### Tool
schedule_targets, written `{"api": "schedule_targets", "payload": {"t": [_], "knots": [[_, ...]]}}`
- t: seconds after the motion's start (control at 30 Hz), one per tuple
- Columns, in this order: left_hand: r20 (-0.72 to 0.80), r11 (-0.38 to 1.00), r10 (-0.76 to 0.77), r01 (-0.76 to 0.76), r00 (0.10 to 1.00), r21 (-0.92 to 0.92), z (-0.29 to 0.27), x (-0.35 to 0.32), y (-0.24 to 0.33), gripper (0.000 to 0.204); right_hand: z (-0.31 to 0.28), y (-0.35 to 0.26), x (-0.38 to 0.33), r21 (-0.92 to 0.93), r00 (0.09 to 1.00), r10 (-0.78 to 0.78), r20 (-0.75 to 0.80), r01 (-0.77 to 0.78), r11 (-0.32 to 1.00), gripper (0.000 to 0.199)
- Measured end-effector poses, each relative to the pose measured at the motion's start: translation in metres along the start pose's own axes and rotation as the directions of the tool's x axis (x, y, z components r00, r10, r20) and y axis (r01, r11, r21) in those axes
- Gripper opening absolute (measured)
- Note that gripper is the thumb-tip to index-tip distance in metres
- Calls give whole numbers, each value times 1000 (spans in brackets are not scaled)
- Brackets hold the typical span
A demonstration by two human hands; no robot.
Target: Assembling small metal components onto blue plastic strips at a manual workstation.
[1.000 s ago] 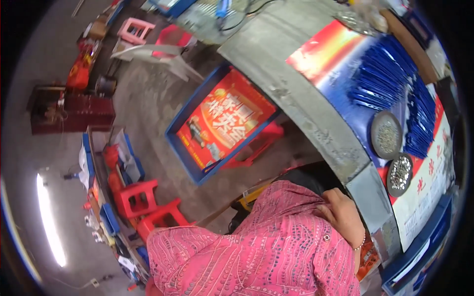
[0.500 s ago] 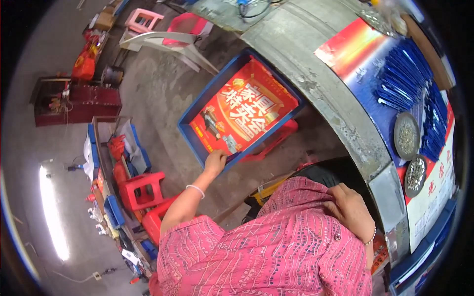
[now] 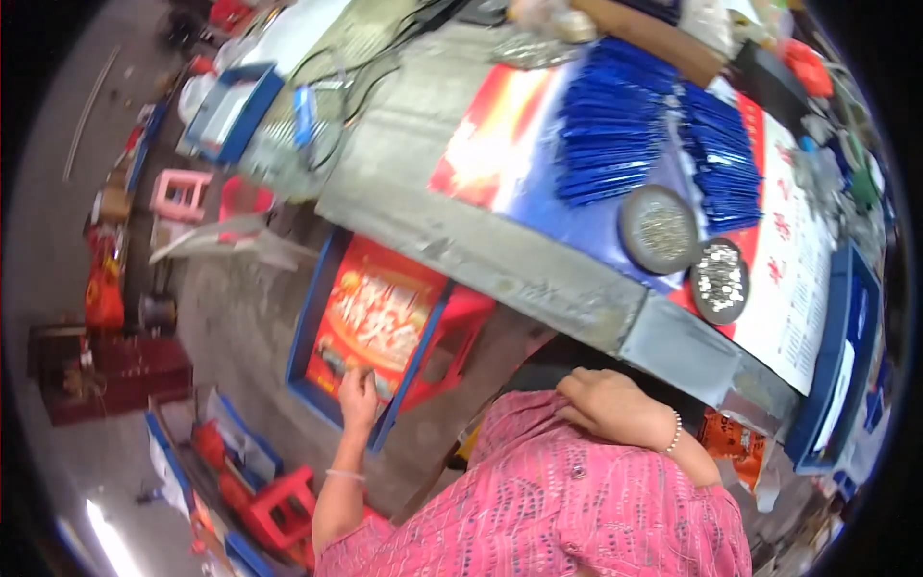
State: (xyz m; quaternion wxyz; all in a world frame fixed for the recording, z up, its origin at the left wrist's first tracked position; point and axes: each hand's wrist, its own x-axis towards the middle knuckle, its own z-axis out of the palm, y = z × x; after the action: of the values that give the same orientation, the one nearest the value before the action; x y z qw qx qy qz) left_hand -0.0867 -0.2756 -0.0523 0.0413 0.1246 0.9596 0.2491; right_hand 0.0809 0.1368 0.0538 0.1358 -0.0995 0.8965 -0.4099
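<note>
Left hand (image 3: 358, 396) reaches down into the blue tray (image 3: 306, 317) sitting on a red stool (image 3: 461, 322) by the workbench (image 3: 538, 279), fingers curled at its red liner, can't tell if gripping. Right hand (image 3: 611, 409) rests loosely open on the pink shirt (image 3: 577, 510).

My head view is evenly lit by bright, diffuse light. Glare washes out the red poster (image 3: 486, 144) on the table (image 3: 538, 279) and streaks the floor at lower left. Shadow sits under the table edge. Strong fisheye bending and a black vignette ring the rim; detail there smears softly.
</note>
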Motion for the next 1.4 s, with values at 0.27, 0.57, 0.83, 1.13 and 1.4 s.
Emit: {"api": "schedule_targets", "payload": {"t": [0.27, 0.57, 0.83, 1.13, 1.4], "knots": [[95, 707, 662, -577, 743, -409, 20, 99, 285, 18, -13, 9, -27, 59, 997, 64, -50, -61, 996, 25], [16, 529, 848, -845, 530, -82, 118, 156, 375, 14, -17, 14, -79, 162, 947, 226, -227, -192, 968, 26], [47, 520, 844, -838, 534, 167, 117, 152, 377, 15, -17, 17, -78, 199, 937, 238, -255, -190, 961, 26], [101, 517, 840, -843, 533, 148, 112, 152, 352, 14, -10, 16, -69, 194, 961, 205, -186, -169, 966, 28], [138, 478, 867, -877, 479, 38, 102, 149, 343, 20, -5, 15, -71, 169, 954, 229, -192, -197, 966, 26]]}}
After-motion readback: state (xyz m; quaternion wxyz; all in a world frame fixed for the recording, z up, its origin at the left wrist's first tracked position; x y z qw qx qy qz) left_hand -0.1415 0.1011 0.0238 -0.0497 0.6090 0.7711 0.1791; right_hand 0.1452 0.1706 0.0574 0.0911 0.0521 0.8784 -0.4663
